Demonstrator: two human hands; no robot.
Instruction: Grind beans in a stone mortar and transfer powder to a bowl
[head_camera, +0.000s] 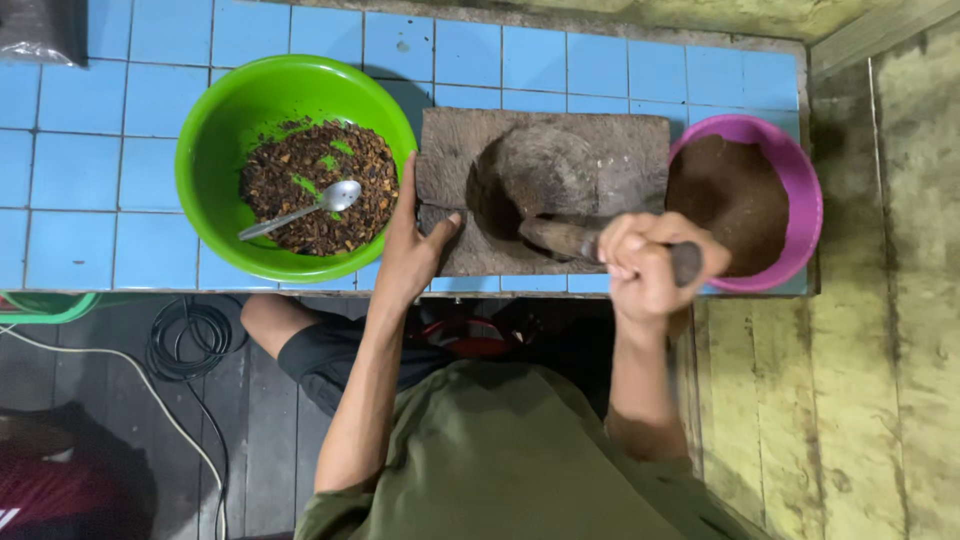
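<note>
We had the right hand (645, 265) fisted around the stone pestle (570, 238), its head in the hollow of the grinding slab (540, 185). Left hand (412, 245) lay open, fingers spread, bracing the slab's left edge. Progress, as we judged it: pink bowl (805, 190) already full of brown ground powder, green bowl (215, 150) on the blue-tiled worktop (90, 150) still holding a good heap of coarse pieces with a spoon (305, 208). Plenty left.

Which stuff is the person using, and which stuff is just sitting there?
Using: grinding stone, pestle in right hand, left hand steadying the stone, green bowl with spoon, purple bowl.

Lying about: black cable, white cord on the floor.
</note>
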